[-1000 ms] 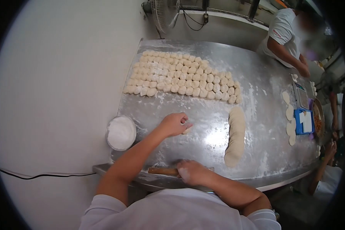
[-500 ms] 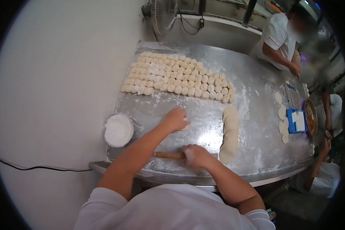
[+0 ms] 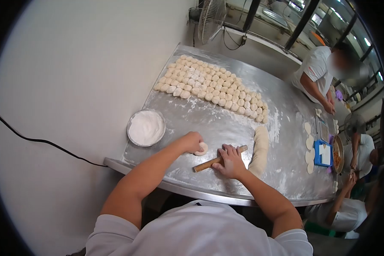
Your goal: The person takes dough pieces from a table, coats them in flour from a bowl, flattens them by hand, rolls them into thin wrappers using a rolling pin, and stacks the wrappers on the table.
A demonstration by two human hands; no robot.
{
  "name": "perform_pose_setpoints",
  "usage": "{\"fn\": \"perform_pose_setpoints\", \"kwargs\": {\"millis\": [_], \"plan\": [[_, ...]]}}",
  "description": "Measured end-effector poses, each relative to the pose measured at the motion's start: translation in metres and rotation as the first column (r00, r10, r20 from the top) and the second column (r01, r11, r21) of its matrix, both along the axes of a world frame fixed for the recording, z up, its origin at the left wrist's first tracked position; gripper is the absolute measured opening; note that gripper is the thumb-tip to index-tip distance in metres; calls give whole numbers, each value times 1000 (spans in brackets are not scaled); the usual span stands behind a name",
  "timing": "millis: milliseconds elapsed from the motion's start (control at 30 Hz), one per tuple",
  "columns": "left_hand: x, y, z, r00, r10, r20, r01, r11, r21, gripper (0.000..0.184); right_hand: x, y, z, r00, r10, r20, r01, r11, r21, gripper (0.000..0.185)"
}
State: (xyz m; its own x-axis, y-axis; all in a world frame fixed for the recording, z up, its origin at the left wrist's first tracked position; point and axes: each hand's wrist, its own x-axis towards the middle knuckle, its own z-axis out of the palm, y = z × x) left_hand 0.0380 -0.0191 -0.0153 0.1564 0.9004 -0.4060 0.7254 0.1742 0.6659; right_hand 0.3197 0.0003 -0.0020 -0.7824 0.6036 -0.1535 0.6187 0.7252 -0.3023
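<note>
My left hand [image 3: 193, 143] has its fingers closed at the left edge of a small flattened dough round [image 3: 202, 149], which lies on the metal table. Just right of it, my right hand [image 3: 230, 163] rests over a wooden rolling pin [image 3: 207, 165], gripping it towards its right end. The pin lies at a slant, its left end nearer my body, and is apart from the dough round. Beyond my right hand is a long, thick dough roll [image 3: 260, 149]. Rows of small dough pieces [image 3: 213, 87] cover the table's far part.
A bowl of flour [image 3: 146, 128] stands at the table's left edge. Flat dough rounds [image 3: 309, 143], a blue tray [image 3: 323, 152] and a pan of filling [image 3: 338, 154] are at the right. Co-workers [image 3: 318, 72] stand along the far and right sides. A fan [image 3: 212, 19] is by the wall.
The rolling pin and my right hand have moved away from the table's front edge, towards the dough round. More of the round shows beside my left hand. The camera view has tilted.
</note>
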Motion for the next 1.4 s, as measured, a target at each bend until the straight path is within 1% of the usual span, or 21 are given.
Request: {"fn": "perform_pose_setpoints", "kwargs": {"millis": [100,167,200,267,367,400,467,500,567,600,633,700,733,800,900,1000,1100,1200,1233,1300,1400], "plan": [[0,3,-7,999,-22,-34,21,1000,-9,34,-14,4,-20,996,-87,-29,89,993,75,75],[-1,5,-3,998,-46,-53,44,998,-34,32,-41,19,-24,992,-127,-23,129,973,191,77],[-2,5,-1,998,-16,-57,14,999,-43,32,-58,31,-25,989,-147,-20,148,957,249,78],[-4,6,13,997,48,-64,-52,997,-60,32,-93,56,-17,977,-213,-33,215,959,183,79],[-10,14,16,983,102,-153,-107,994,-24,35,-138,95,-35,945,-284,-161,319,907,275,79],[-11,15,-2,980,146,-133,-138,988,68,36,-146,101,-38,942,-278,-190,322,908,269,78],[-14,14,-1,982,170,-76,-165,984,74,35,-158,111,-38,932,-260,-253,325,908,266,75],[-15,13,0,982,181,-48,-177,981,75,34,-151,105,-37,936,-230,-266,291,931,219,72],[-20,15,-13,981,192,29,-193,980,39,37,-112,79,-40,940,-171,-295,218,967,135,67],[-21,16,-18,977,199,71,-200,980,17,38,-85,59,-38,973,-168,-159,190,972,135,64],[-24,17,-17,971,196,138,-180,976,-120,39,-58,37,-32,987,-160,-17,161,978,131,60],[-27,18,-18,938,219,268,-101,914,-393,40,-18,11,-30,994,-101,-37,105,984,142,57],[-25,17,-17,957,174,232,-69,914,-401,40,-14,11,-31,995,-95,-38,100,983,154,59],[-25,19,-3,986,77,151,-7,910,-415,40,-49,26,-29,983,-183,-28,185,967,173,61],[-16,16,14,978,19,-208,-41,994,-103,40,-126,71,-28,950,-301,-86,313,923,222,66],[-23,23,17,968,67,-241,-98,988,-119,37,-167,101,-41,913,-325,-247,385,886,257,69],[-24,21,-5,978,151,-142,-137,985,106,44,-131,83,-42,903,-243,-355,287,955,76,64],[-25,25,-16,962,253,102,-243,965,-99,40,-47,33,-40,980,-133,-150,157,974,164,60],[-26,25,-19,959,245,139,-219,959,-178,38,-23,20,-31,989,-97,-116,112,985,131,58],[-29,25,-24,948,238,211,-159,929,-334,33,-4,13,-26,996,-45,-73,57,984,170,60],[-26,23,-5,1000,24,-14,-27,971,-239,37,-54,39,-30,984,-157,-81,169,970,173,62]]}}
